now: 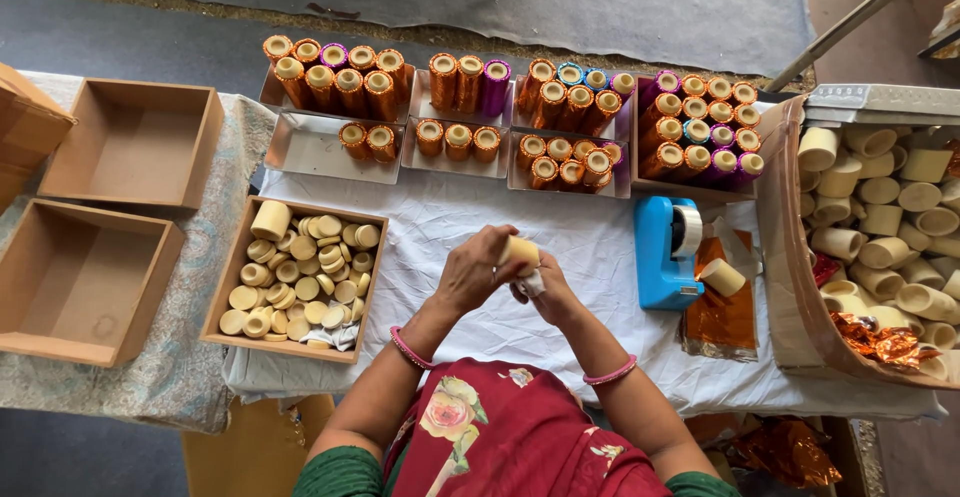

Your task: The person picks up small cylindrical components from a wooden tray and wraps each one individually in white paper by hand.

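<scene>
My left hand (472,272) grips a small cream cylinder (520,252) over the white cloth, just in front of me. My right hand (547,292) is pressed against the cylinder's lower side, with a bit of white material (533,283) pinched between its fingers. Both wrists carry pink bangles. A box of cream round caps (300,275) lies just left of my left hand. The blue tape dispenser (663,252) stands to the right of my right hand, with another cream cylinder (722,277) on orange foil sheets (720,317) beside it.
Metal trays (310,149) at the far edge hold several foil-wrapped cylinders in orange, purple and blue. A large carton (790,287) of bare cream cylinders sits at the right. Two empty cardboard boxes (85,282) stand at the left on a patterned cloth.
</scene>
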